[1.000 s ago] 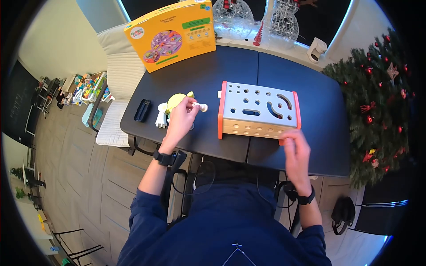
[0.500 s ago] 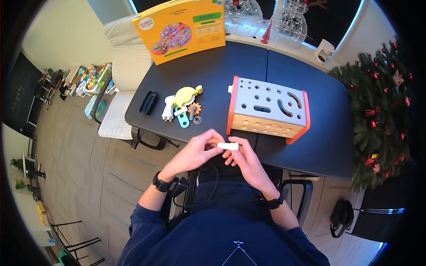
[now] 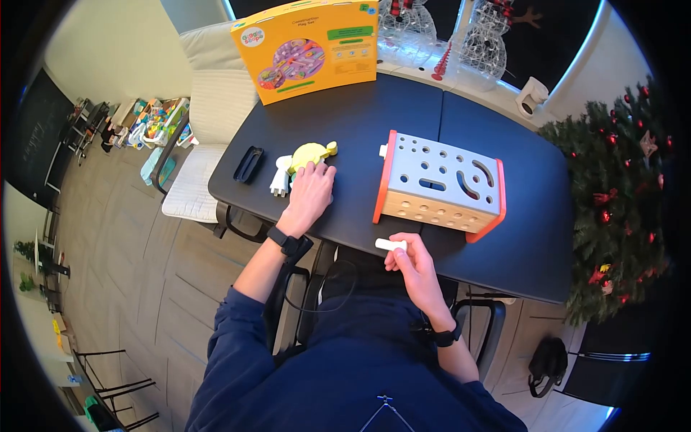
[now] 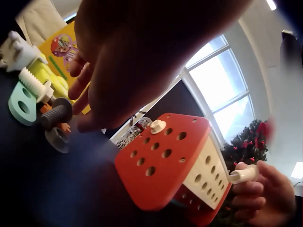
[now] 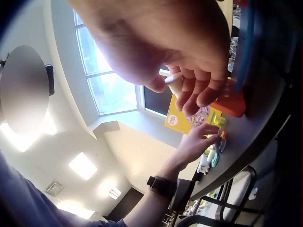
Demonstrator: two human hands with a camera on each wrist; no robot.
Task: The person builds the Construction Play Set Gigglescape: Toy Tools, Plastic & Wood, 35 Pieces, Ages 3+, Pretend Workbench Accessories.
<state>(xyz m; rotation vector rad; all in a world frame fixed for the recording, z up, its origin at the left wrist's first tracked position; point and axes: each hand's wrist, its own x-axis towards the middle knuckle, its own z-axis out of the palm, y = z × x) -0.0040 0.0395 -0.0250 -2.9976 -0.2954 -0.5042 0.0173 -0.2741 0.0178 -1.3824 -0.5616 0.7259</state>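
Note:
My left hand (image 3: 309, 198) is over the small toy parts at the table's left, its fingers loosely bent beside a grey bolt (image 4: 57, 113) in the left wrist view. Around that bolt lie a white bolt (image 4: 34, 84), a teal piece with holes (image 4: 21, 108), a grey ring (image 4: 57, 140) and a yellow part (image 3: 309, 153). A white figure-like piece (image 3: 280, 178) lies left of the hand. At the table's near edge my right hand (image 3: 421, 277) pinches a white bolt (image 3: 389, 245) between thumb and fingers. The holed toy box (image 3: 443, 189) stands beyond it.
A yellow carton (image 3: 309, 54) stands at the table's back left. Near the left edge is a black tray (image 3: 249, 165). A white chair (image 3: 194, 183) is left of the table, a decorated tree (image 3: 612, 201) to the right.
Both hands were together at the white bolt half a second ago. The left has moved away to the loose parts, while the right keeps the bolt.

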